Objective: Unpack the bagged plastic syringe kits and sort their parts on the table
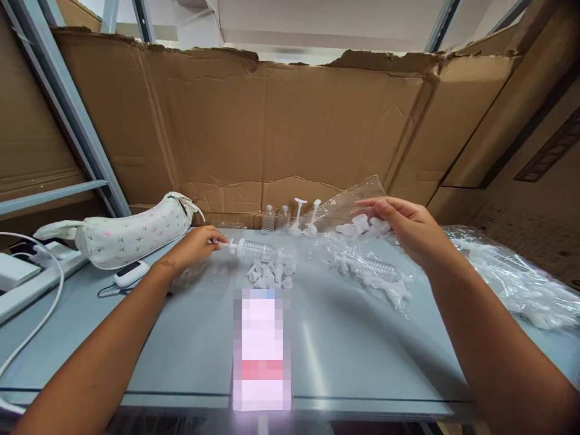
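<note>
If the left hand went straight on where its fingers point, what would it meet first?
Likely the white pump top right in front of the left hand, then the clear ribbed bottle lying beyond; depth is unclear, so hand and pump top may already be touching.

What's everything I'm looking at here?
Upright bottles: two, transparent, back middle
Pumps: two, white, beside upright bottles
Lying bottle: one, transparent, centre left
Caps: uncountable heap, white, centre
Bags: several, transparent, mostly right
Plastic pieces: several, white, right of pumps
Blurred panel: one, pinkish, front middle
Pouch: one, white patterned, left
Device: one, white, before pouch
Power strip: one, white, far left
Thick cable: one, white, far left
Cardboard: several sheets, brown, back, sides
Frame bars: several, grey, upper corners
Shelf: one, grey, underneath
Left hand: one, at lying bottle's white end
Right hand: one, by plastic pieces
</note>
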The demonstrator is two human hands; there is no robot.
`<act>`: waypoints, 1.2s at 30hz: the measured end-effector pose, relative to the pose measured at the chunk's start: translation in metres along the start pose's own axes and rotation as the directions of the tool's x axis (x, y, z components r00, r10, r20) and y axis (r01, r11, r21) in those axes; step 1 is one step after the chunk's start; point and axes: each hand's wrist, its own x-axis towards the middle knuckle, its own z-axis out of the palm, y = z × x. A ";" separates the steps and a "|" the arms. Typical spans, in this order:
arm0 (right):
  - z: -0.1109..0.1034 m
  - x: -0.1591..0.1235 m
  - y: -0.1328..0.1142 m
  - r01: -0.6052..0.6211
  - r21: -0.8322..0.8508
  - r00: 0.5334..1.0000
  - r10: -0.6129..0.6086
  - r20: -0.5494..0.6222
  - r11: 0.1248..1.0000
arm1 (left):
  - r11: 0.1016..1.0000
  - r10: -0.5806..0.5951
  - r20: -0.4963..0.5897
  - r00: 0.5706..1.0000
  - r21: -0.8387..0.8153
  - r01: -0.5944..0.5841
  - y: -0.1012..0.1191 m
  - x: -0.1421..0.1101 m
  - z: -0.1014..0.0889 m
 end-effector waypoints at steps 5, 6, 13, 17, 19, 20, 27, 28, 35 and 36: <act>0.003 0.005 -0.009 0.053 -0.030 0.998 -0.052 0.028 0.998 | 1.000 0.003 0.013 1.000 0.007 -0.003 -0.001 0.001 0.000; 0.003 0.006 -0.011 0.066 -0.030 0.997 -0.065 0.035 0.997 | 1.000 0.003 0.011 1.000 0.005 -0.003 -0.002 0.001 0.000; 0.004 0.007 -0.015 0.015 0.028 0.997 -0.017 0.076 0.999 | 1.000 -0.010 0.005 1.000 -0.001 0.010 0.000 0.000 -0.001; 0.001 0.005 -0.017 0.020 0.021 0.997 -0.021 0.073 1.000 | 1.000 0.003 -0.002 1.000 -0.009 -0.003 0.001 -0.001 -0.006; 0.000 0.004 -0.019 0.026 0.024 0.998 -0.028 0.055 0.999 | 1.000 0.016 -0.021 1.000 -0.024 -0.016 -0.001 -0.002 -0.008; 0.000 0.004 -0.020 0.031 0.029 0.998 -0.032 0.046 0.999 | 0.999 0.019 -0.033 0.999 -0.029 -0.020 -0.002 -0.002 -0.010; -0.003 0.007 -0.025 0.096 0.011 0.994 -0.097 0.050 0.995 | 1.000 0.003 -0.093 0.996 -0.008 -0.003 -0.016 -0.001 -0.015; -0.003 0.007 -0.026 0.111 0.006 0.993 -0.111 0.048 0.994 | 1.000 0.001 -0.100 0.995 -0.005 -0.001 -0.017 -0.001 -0.015; 0.000 0.010 -0.035 0.175 -0.036 0.985 -0.174 0.015 0.984 | 1.000 -0.020 -0.119 0.993 0.001 0.021 -0.019 -0.001 -0.011; 0.001 0.011 -0.037 0.186 -0.043 0.983 -0.186 0.002 0.982 | 1.000 -0.021 -0.122 0.992 0.006 0.022 -0.019 -0.001 -0.010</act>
